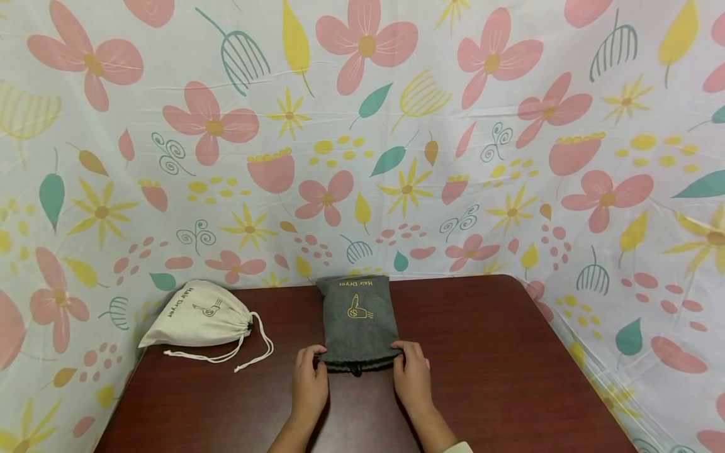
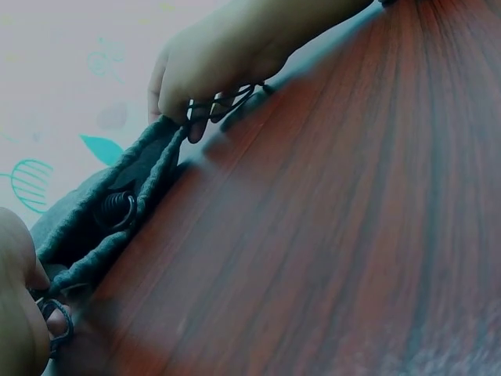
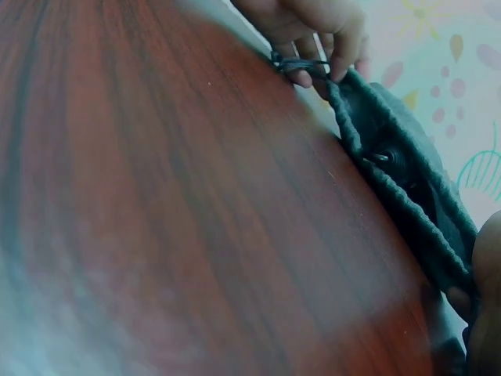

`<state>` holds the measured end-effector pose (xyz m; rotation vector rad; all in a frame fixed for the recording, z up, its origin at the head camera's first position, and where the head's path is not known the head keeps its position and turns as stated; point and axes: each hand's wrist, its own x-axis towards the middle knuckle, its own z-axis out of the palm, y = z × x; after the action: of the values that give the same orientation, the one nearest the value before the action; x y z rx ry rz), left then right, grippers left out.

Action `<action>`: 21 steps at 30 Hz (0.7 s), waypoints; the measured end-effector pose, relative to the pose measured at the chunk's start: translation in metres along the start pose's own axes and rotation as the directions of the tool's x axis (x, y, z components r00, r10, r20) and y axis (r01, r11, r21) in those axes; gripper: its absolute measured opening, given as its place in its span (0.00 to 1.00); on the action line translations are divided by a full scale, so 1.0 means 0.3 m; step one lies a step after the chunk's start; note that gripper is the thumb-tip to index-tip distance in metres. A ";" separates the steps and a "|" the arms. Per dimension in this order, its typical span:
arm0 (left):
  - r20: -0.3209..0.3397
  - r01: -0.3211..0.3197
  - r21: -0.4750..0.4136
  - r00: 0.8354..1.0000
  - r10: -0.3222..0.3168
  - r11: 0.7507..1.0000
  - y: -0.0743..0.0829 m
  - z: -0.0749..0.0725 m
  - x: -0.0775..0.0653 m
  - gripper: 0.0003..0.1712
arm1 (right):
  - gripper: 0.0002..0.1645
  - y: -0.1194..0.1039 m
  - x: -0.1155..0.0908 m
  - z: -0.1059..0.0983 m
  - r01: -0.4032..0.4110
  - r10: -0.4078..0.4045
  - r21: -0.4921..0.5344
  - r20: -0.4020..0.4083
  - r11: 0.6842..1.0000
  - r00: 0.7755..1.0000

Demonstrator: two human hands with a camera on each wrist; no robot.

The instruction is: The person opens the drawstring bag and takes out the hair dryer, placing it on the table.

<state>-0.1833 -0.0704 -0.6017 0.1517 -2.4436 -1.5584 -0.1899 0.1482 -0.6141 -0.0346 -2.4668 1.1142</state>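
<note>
A dark grey drawstring bag (image 1: 359,333) with gold "Hair Dryer" lettering and a dryer drawing lies flat on the table, its mouth towards me. My left hand (image 1: 310,385) pinches the left corner of the mouth. At the right corner, my right hand (image 1: 415,380) grips the edge between thumb and fingers. Both wrist views show the mouth spread apart, with a black coiled cord (image 2: 117,210) inside. Black drawstring (image 3: 305,64) loops stick out beside the left hand in the right wrist view. Most of the bag's contents are hidden by the cloth.
A cream drawstring bag (image 1: 212,321), also marked "Hair Dryer", lies at the table's left side, its white strings (image 1: 263,336) trailing right. The brown wood-grain table (image 1: 487,371) meets a flower-printed cloth (image 1: 368,145) at the back and sides.
</note>
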 end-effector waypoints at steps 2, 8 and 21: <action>-0.001 -0.008 0.006 1.000 0.008 1.000 0.000 -0.002 0.000 0.16 | 0.14 0.001 0.002 -0.002 -0.006 0.006 -0.003 0.006 1.000 1.000; -0.034 -0.048 0.027 0.998 0.049 0.998 -0.008 0.002 0.002 0.17 | 0.15 0.008 0.006 -0.008 -0.005 0.005 -0.008 0.002 1.000 1.000; -0.040 -0.068 0.063 0.997 0.070 0.996 -0.011 -0.004 0.004 0.18 | 0.16 0.016 0.007 -0.011 0.005 -0.005 -0.006 -0.010 1.000 1.000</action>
<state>-0.1845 -0.0729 -0.6039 0.1088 -2.4388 -1.4375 -0.1912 0.1542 -0.6150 -0.0352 -2.4605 1.1016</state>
